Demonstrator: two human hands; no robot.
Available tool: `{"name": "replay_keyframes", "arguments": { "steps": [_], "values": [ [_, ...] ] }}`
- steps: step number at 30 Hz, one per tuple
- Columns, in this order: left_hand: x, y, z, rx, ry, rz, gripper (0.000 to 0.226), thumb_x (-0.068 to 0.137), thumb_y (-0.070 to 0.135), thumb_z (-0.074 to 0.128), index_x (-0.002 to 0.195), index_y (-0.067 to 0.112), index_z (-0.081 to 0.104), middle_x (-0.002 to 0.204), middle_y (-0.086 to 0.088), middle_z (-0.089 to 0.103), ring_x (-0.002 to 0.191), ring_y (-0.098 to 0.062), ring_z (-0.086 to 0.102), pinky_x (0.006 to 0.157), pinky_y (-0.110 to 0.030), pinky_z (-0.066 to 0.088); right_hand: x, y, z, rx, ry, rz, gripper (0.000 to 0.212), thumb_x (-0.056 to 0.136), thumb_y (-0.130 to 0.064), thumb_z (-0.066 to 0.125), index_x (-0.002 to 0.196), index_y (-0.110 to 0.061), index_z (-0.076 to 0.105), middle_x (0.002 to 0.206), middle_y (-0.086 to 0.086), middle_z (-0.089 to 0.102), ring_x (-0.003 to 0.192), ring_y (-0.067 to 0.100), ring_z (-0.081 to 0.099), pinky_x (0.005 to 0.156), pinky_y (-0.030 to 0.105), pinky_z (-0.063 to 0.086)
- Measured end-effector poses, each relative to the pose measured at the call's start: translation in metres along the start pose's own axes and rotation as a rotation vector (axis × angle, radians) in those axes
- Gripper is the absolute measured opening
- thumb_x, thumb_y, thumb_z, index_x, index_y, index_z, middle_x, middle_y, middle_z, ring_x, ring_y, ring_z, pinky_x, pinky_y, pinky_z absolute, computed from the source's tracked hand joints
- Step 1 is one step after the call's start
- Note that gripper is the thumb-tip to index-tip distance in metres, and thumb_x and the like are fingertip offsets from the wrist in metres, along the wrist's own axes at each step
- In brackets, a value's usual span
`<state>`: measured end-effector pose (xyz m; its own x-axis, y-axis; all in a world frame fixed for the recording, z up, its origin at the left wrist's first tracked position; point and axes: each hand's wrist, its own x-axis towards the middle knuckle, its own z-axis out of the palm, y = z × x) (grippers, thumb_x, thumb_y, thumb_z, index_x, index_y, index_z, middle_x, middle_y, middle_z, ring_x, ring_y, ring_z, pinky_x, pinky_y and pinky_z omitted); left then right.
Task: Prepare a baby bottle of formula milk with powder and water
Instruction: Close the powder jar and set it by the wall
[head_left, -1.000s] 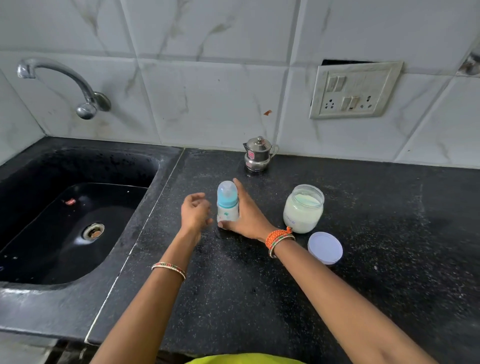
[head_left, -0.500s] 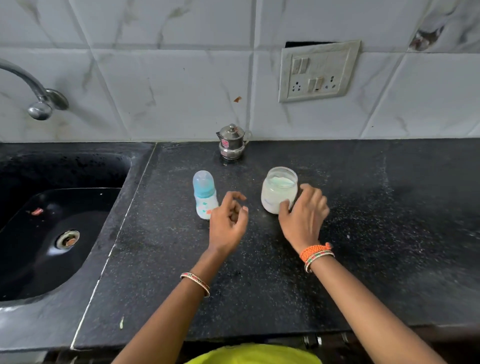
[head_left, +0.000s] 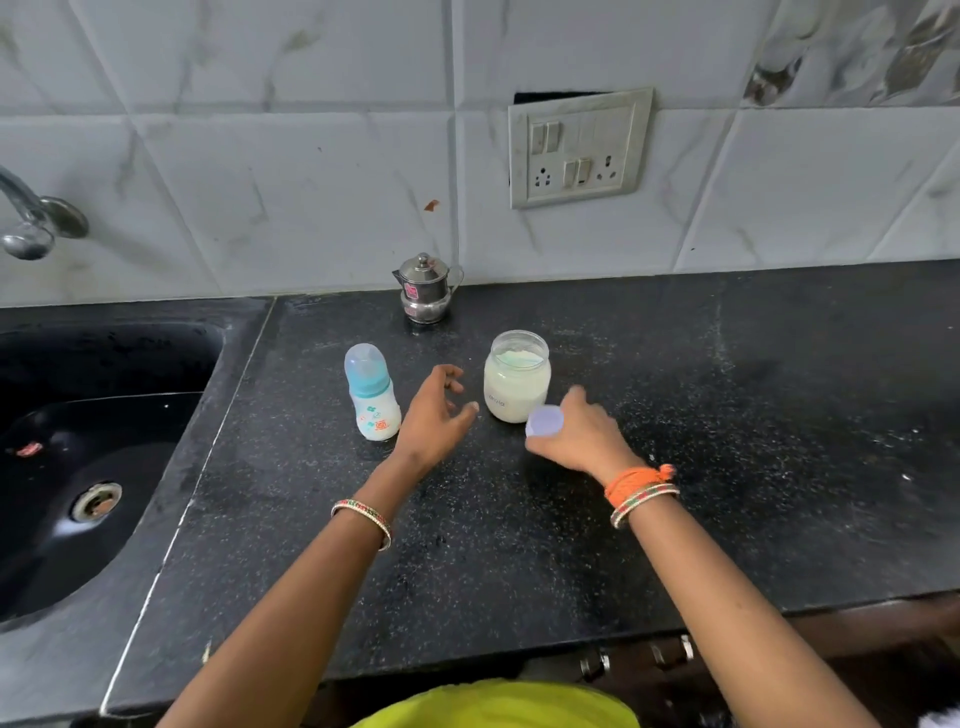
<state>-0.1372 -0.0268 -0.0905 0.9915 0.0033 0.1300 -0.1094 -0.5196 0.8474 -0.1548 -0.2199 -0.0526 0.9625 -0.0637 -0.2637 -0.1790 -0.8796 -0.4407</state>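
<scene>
Powder jar (head_left: 517, 384) open, upright on counter (head_left: 727, 415). Baby bottle (head_left: 371, 395) capped, upright, left of jar, apart from it. Right hand (head_left: 576, 436) just front-right of jar, fingers gripping round lid (head_left: 543, 421). Left hand (head_left: 434, 415) between bottle and jar, fingers loose, empty. Risk: hurried hands tipping the open jar, spilling powder

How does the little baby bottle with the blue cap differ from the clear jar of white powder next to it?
The small white baby bottle with a blue cap is capped, while the clear round jar of white powder stands open; the right hand holds its pale round lid. The bottle is narrow with printed pictures; the jar is wide and plain. Both stand upright on the black speckled counter.
</scene>
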Motion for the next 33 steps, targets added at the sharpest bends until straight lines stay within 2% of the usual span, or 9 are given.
{"name": "replay_keyframes", "arguments": {
  "steps": [4, 7, 10, 14, 18, 20, 25, 30, 33],
  "values": [
    [0.004, 0.007, 0.011, -0.047, -0.110, -0.075, 0.072, 0.081, 0.030, 0.072, 0.139, 0.016, 0.031, 0.135, -0.007, 0.044, 0.119, -0.020, 0.047, 0.099, -0.035, 0.043, 0.001, -0.020, -0.057, 0.603, 0.106, -0.324, 0.080, 0.072, -0.037, 0.077, 0.136, -0.038, 0.029, 0.134, 0.008, 0.041, 0.115, 0.025, 0.049, 0.098, 0.043, 0.045],
    [0.014, 0.013, 0.022, -0.077, -0.155, -0.149, 0.093, 0.075, 0.033, 0.077, 0.146, 0.015, 0.018, 0.149, -0.010, 0.030, 0.137, -0.026, 0.031, 0.112, -0.042, 0.032, 0.020, -0.031, -0.065, 0.738, 0.384, -0.399, 0.061, 0.069, -0.036, 0.080, 0.121, -0.029, 0.048, 0.123, 0.001, 0.049, 0.110, 0.017, 0.049, 0.092, 0.035, 0.047],
    [0.023, 0.015, 0.035, -0.039, -0.178, -0.173, 0.113, 0.068, 0.042, 0.081, 0.149, 0.016, 0.006, 0.155, -0.009, 0.020, 0.143, -0.027, 0.021, 0.116, -0.048, 0.024, 0.038, -0.033, -0.051, 0.773, 0.408, -0.388, 0.054, 0.067, -0.030, 0.084, 0.105, -0.021, 0.047, 0.106, -0.004, 0.053, 0.099, 0.013, 0.051, 0.078, 0.022, 0.042],
    [0.028, 0.018, 0.047, 0.005, -0.137, -0.141, 0.120, 0.065, 0.042, 0.082, 0.149, 0.009, 0.003, 0.157, -0.009, 0.017, 0.144, -0.026, 0.016, 0.118, -0.046, 0.019, 0.055, -0.029, -0.026, 0.568, 0.331, -0.312, 0.042, 0.066, -0.027, 0.081, 0.088, -0.022, 0.046, 0.107, 0.001, 0.053, 0.107, 0.021, 0.050, 0.085, 0.035, 0.045],
    [0.033, 0.015, 0.054, -0.105, -0.076, -0.138, 0.113, 0.061, 0.044, 0.083, 0.147, 0.015, 0.016, 0.148, -0.006, 0.035, 0.135, -0.023, 0.035, 0.111, -0.043, 0.034, 0.056, -0.027, -0.017, 0.321, 0.226, -0.327, 0.036, 0.064, -0.026, 0.079, 0.072, -0.025, 0.044, 0.093, -0.006, 0.050, 0.107, 0.024, 0.050, 0.091, 0.047, 0.043],
    [0.033, 0.013, 0.057, -0.170, -0.042, -0.122, 0.098, 0.066, 0.033, 0.083, 0.144, 0.016, 0.025, 0.138, 0.000, 0.045, 0.124, -0.016, 0.045, 0.104, -0.032, 0.039, 0.057, -0.028, -0.022, 0.273, 0.205, -0.331, 0.040, 0.064, -0.027, 0.079, 0.085, -0.021, 0.046, 0.096, -0.005, 0.049, 0.106, 0.025, 0.050, 0.090, 0.048, 0.044],
    [0.033, 0.005, 0.061, -0.282, 0.032, -0.119, 0.081, 0.066, 0.023, 0.085, 0.132, 0.019, 0.038, 0.121, 0.006, 0.054, 0.112, -0.007, 0.049, 0.089, -0.016, 0.039, 0.068, -0.039, -0.044, 0.016, 0.078, -0.335, 0.083, 0.065, -0.034, 0.080, 0.133, -0.018, 0.035, 0.126, 0.009, 0.052, 0.118, 0.031, 0.050, 0.093, 0.043, 0.047],
    [0.037, 0.004, 0.057, -0.240, 0.014, -0.105, 0.077, 0.062, 0.025, 0.087, 0.124, 0.017, 0.042, 0.123, 0.001, 0.058, 0.113, -0.011, 0.054, 0.096, -0.024, 0.045, 0.065, -0.063, -0.059, -0.414, 0.085, -0.345, 0.073, 0.071, -0.062, 0.068, 0.120, -0.009, 0.056, 0.120, 0.011, 0.059, 0.105, 0.029, 0.059, 0.071, 0.030, 0.043],
    [0.037, 0.002, 0.057, -0.216, 0.016, -0.079, 0.076, 0.062, 0.028, 0.087, 0.122, 0.017, 0.042, 0.119, 0.004, 0.059, 0.110, -0.011, 0.056, 0.096, -0.029, 0.047, 0.055, -0.078, -0.057, -0.721, 0.132, -0.317, 0.078, 0.081, -0.077, 0.037, 0.113, -0.011, 0.064, 0.110, 0.011, 0.066, 0.099, 0.027, 0.063, 0.068, 0.028, 0.040]
  ]
}}
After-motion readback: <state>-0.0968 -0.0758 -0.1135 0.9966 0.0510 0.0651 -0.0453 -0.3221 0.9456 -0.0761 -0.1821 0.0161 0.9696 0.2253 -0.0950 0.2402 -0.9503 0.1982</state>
